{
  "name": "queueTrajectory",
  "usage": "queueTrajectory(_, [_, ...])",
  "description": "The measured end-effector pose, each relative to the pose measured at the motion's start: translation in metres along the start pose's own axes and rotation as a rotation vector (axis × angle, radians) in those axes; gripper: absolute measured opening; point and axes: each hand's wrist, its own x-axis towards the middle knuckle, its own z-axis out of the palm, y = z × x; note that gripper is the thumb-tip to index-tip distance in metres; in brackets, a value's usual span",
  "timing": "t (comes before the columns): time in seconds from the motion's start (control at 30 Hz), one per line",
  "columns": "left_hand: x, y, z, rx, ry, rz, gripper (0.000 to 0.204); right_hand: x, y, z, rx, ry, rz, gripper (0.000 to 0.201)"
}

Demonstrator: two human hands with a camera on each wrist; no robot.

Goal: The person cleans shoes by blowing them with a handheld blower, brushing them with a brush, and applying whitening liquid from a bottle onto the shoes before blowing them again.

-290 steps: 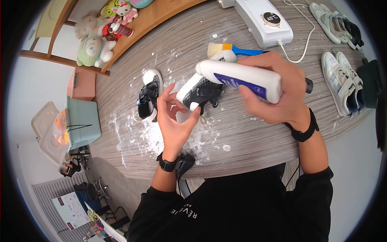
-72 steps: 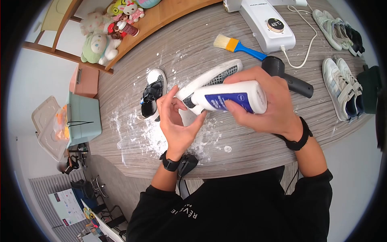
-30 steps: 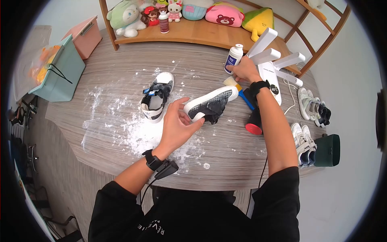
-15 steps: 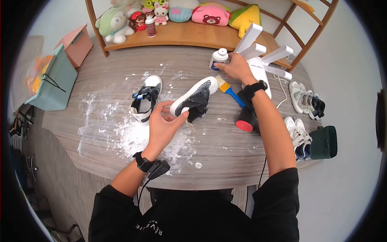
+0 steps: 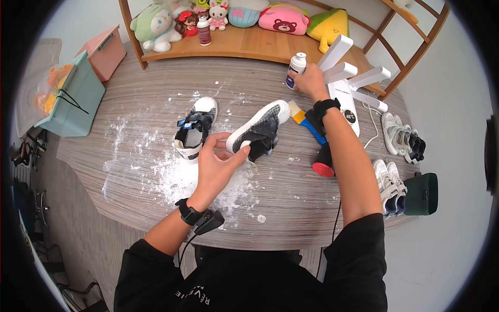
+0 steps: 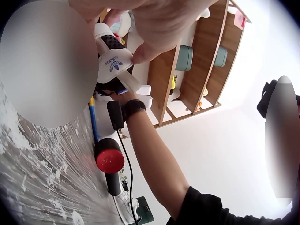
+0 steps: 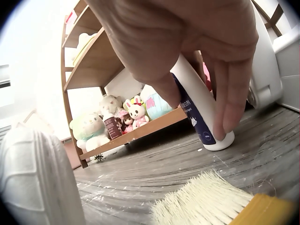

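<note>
My left hand (image 5: 217, 169) holds a black-and-white sneaker (image 5: 260, 130) by its heel, thumb on one side and fingers on the other. The shoe lies tipped sideways, its white sole edge turned up. At the back of the table my right hand (image 5: 311, 82) grips a white bottle (image 7: 197, 96) with a dark blue label. In the right wrist view the bottle's base is right at the tabletop. The matching sneaker (image 5: 197, 125) stands left of the held one, its strap open. A bristle brush (image 5: 313, 129) with a blue handle lies below my right hand.
White powdery smears (image 5: 176, 177) cover the table's left middle. A black device with a red round end (image 5: 323, 167) lies under my right forearm. Behind it stands a white appliance with upright arms (image 5: 340, 93). More shoes (image 5: 387, 187) stand at right; plush toys (image 5: 283, 20) fill the shelf.
The bottle, earlier tilted over the sneaker in my right hand, is now upright at the back right. Over the last half second little moves; my left hand keeps its hold on the shoe.
</note>
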Motion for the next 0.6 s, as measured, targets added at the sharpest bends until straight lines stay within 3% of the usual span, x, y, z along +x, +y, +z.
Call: queueTrajectory(0.6, [-0.001, 0.006, -0.001, 0.035, -0.013, -0.048, 0.052, -0.006, 0.017, 0.016, -0.003, 0.042, 0.051, 0.045])
